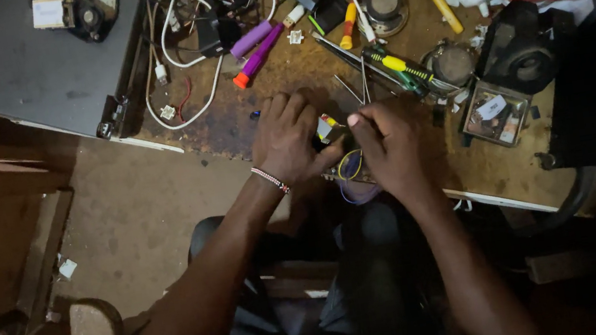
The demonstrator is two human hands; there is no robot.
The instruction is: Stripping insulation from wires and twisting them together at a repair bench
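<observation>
Head view: both hands meet just right of the frame's centre, over the near edge of the table (469, 167). Between them sits a small part (325, 129) with white, yellow and red faces. It lies at the thumb side of the left hand (287, 142) and just left of the right hand's (389, 148) fingertips, so the two hands close on it from opposite sides.

The left hand is curled, fingers bent over and thumb reaching toward the part; it seems to pinch the part's left edge, though the contact is partly hidden. A beaded band circles that wrist. The right hand is pressed together, index and thumb bunched at the part's right side; what exactly they nip I cannot tell. The left hand is slightly nearer the part.

Below the part, thin wires (351, 171) in yellow and purple loop down toward the person's lap, hanging between the two wrists.

The part's long axis cannot be read; too little of it shows.

Just above the hands, metal tweezers (363, 80) point up and away. A yellow-handled screwdriver (396, 64) lies to the upper right, and a purple one (259, 58) to the upper left. A grey box (42, 63) fills the upper left of the frame.
</observation>
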